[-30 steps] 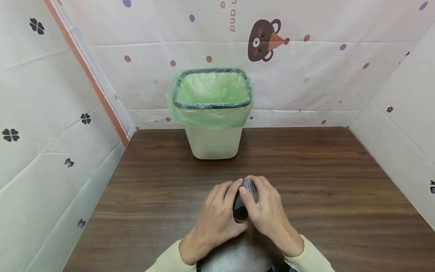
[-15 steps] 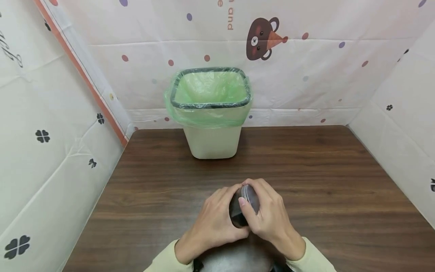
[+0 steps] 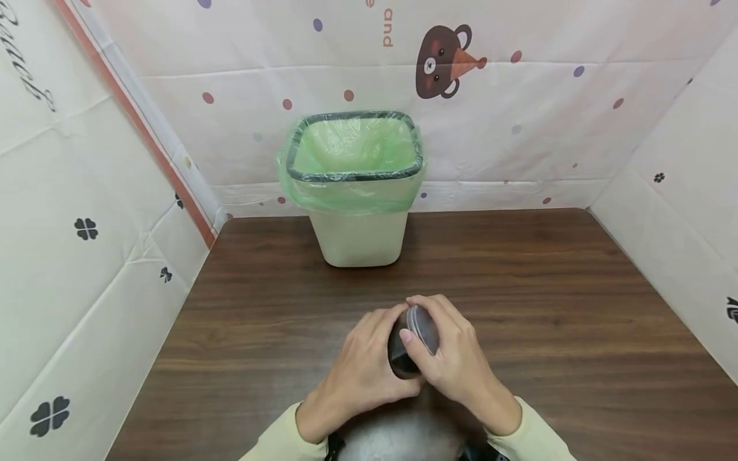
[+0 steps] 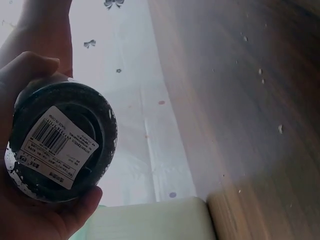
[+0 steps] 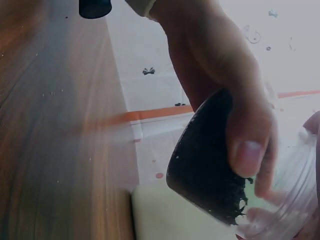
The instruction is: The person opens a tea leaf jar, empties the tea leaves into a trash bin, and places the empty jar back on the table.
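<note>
Gripping black cup (image 3: 410,342) w/ both hands, left (image 3: 360,374) & right (image 3: 455,362), over wood table (image 3: 576,307); patterned sheets (image 3: 548,121) around.

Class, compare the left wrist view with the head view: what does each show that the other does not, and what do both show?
Only the left wrist view shows the barcode label on the bottom of the dark container.

Only the head view shows the right hand on the clear lid, the bin's green bag and the bear picture.

Both show the left hand holding the container, the bin's pale body and the wooden table.
</note>
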`<state>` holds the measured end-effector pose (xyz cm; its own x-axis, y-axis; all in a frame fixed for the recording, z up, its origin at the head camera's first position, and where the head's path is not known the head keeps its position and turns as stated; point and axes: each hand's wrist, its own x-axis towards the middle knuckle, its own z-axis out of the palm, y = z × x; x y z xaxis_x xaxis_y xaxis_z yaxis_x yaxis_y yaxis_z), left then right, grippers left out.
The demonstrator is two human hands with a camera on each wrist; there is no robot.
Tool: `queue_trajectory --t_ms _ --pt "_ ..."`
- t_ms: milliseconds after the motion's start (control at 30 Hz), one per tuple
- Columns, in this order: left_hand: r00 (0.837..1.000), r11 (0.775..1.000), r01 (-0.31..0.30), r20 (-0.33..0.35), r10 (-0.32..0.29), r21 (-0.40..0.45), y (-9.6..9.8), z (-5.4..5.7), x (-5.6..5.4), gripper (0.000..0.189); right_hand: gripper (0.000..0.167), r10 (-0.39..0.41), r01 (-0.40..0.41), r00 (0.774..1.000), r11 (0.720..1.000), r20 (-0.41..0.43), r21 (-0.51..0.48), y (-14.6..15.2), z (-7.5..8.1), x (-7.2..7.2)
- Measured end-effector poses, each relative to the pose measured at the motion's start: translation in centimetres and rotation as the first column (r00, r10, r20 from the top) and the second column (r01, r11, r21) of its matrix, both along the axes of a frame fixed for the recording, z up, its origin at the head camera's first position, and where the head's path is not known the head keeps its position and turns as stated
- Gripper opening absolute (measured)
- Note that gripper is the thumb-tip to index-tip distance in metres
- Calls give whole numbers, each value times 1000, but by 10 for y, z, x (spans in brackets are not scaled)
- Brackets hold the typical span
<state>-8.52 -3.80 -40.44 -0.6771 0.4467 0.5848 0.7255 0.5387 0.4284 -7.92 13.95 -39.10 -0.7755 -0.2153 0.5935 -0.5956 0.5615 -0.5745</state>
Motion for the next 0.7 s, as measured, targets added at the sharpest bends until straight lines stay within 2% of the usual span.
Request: queue_trajectory --t_ms 267,467,600,700 --pt "994 999 -50 -95 48 -21 -2 1 -4 95 53 47 -39 991 997 128 -68 0 5 0" --pt "970 990 -125 -220 107 -67 -5 1 -8 93 58 52 -40 981 997 189 -69 2 8 -2" --pt "956 987 -144 -268 119 -76 -5 2 -9 88 55 57 -39 978 995 202 -93 4 8 -4" --pt "954 986 -145 -278 117 -84 -5 3 -8 87 47 47 -22 975 993 217 -117 5 9 -6"
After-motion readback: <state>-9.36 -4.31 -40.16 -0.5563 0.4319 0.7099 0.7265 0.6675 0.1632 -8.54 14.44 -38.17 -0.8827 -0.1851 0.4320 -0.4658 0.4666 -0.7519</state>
